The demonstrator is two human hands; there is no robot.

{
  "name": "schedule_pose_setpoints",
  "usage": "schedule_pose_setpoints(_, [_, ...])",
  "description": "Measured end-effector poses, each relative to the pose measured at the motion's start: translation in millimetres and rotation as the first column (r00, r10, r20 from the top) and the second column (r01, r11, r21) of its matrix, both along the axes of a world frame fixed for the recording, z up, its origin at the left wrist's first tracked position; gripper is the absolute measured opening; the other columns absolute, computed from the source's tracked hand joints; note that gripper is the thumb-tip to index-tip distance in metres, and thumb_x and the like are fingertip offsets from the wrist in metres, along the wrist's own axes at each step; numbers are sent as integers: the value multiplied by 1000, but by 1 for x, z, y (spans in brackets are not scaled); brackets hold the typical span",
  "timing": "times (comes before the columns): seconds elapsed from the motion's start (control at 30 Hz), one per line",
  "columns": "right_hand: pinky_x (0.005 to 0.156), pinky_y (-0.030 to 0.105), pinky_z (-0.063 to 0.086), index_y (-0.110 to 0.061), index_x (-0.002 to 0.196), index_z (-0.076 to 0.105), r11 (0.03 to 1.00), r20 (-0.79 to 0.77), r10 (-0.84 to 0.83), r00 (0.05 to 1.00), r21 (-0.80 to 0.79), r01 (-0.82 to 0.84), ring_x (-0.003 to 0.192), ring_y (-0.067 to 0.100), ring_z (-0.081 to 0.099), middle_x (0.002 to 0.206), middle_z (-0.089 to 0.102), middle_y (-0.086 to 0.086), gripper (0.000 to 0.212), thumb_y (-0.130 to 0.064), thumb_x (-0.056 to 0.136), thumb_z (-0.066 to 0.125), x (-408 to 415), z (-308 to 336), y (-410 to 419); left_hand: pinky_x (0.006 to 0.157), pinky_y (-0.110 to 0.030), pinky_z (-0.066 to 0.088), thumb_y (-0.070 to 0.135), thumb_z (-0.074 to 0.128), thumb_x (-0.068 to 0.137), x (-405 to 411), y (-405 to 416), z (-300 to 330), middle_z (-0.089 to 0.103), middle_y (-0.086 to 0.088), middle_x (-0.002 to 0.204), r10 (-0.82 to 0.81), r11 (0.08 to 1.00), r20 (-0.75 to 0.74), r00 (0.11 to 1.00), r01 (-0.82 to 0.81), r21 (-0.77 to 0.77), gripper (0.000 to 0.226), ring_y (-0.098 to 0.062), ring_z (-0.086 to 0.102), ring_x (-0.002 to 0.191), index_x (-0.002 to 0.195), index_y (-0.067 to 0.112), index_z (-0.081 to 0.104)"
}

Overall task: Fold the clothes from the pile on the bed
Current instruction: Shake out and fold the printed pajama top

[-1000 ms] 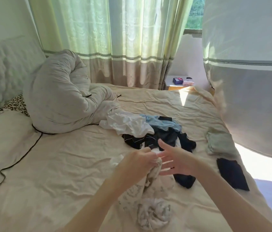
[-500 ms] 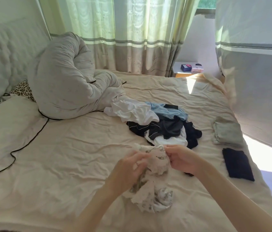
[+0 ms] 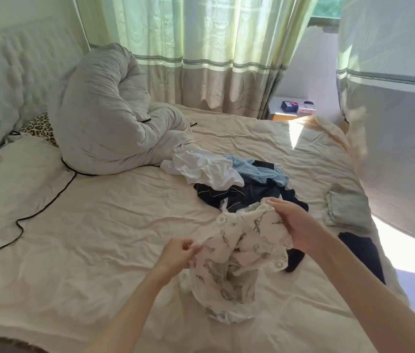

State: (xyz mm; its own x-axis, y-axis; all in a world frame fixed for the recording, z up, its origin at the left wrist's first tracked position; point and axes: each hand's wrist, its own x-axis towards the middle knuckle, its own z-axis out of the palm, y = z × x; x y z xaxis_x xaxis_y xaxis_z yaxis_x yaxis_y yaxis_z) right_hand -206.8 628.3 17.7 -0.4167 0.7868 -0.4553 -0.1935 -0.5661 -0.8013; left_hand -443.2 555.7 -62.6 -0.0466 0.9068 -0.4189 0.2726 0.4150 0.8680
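Item in hand: white printed garment [image 3: 242,253], crumpled, patterned with small grey figures. My left hand [image 3: 178,253] pinches its left edge between thumb and curled fingers. My right hand [image 3: 295,225] grips its upper right edge, fingers curled over the cloth. The garment hangs between both hands, its lower part bunched on the bed [image 3: 86,238], just in front of me.

Pile of clothes [image 3: 242,184]: lies beyond my hands, mid-bed, touching the upper edge of the held garment in this view. Contents, as visible:
- white garment [image 3: 201,169], on top at the left, reaching toward the grey duvet;
- light blue garment [image 3: 260,171], at the back right;
- dark navy garments [image 3: 247,197], underneath, one with thin white piping.

Folded items, to my right, apart from the pile:
- pale green folded cloth [image 3: 346,207], near the bed's right edge;
- dark folded cloth [image 3: 362,253], nearer to me, just beside my right forearm.

Other bedding: rolled grey duvet [image 3: 109,118] at the back left; leopard-print pillow [image 3: 39,126] behind it; cream pillow [image 3: 10,169] with a black cord.

Bedside table [image 3: 293,110]: holds small boxes, too small to tell apart.
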Motion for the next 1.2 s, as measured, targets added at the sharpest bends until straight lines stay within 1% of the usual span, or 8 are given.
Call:
schedule_pose_setpoints(0.13, [74,34,53,-24,96,61,984,475,4,880,157,-89,79,16,62,88,63,5,56,-66,60,66,0,-17,-3,52,-24,50,16,48,97,-11,7,17,58,-2,68,210,976,297,932,-183,-117,20,-9,57,55,81,8,56])
schedule_pose_setpoints(0.23, [57,15,46,-37,97,47,847,737,38,674,335,-414,63,-2,57,81,58,-8,69,-79,46,68,-8,-22,-10,53,-26,49,16,45,98,-17,17,38,64,-3,69,233,972,427,874,-201,-120,19,-13,61,59,89,7,58])
schedule_pose_setpoints(0.4, [55,21,29,-35,113,38,570,962,-199,189,271,-776,72,4,46,92,41,-17,51,-66,76,54,-12,-50,-16,51,-26,54,16,48,97,-32,33,75,69,-5,73,111,993,510,853,-80,-83,15,-15,66,62,92,7,59])
schedule_pose_setpoints(0.5, [61,25,30,-22,83,50,614,861,-303,409,504,-607,72,13,44,80,44,-10,10,-23,93,52,-15,-45,-14,60,-29,57,15,49,95,-39,35,80,72,-10,85,83,994,502,861,-34,-106,18,-21,70,73,99,4,63])
schedule_pose_setpoints(0.63, [59,15,36,-22,62,58,794,796,-129,591,440,-420,68,8,48,69,51,-3,31,-3,86,55,-12,-19,3,79,-37,57,41,62,84,-55,29,71,69,-16,108,-28,984,412,911,97,-147,50,-29,67,97,118,4,57])
schedule_pose_setpoints(0.87, [58,26,56,0,104,67,969,43,248,968,-20,-247,69,18,69,83,72,11,28,5,82,52,1,0,18,62,-21,42,39,81,66,-49,21,51,54,8,102,-337,934,-451,827,356,-45,72,-9,56,86,120,34,33])
schedule_pose_setpoints(1.0, [62,33,54,0,95,68,952,-58,286,956,-96,-291,71,26,66,82,67,14,42,-13,58,82,6,-10,16,62,-18,46,36,70,81,-63,19,54,64,9,84,-350,935,-135,927,354,1,15,-8,60,75,93,31,62])
schedule_pose_setpoints(1.2, [62,31,53,-11,80,74,951,80,261,962,-191,-243,69,21,66,77,69,7,25,-31,81,59,-2,-26,10,59,-23,52,43,78,69,-71,28,71,73,-8,85,-254,965,185,950,262,-25,30,-18,69,73,83,17,73])
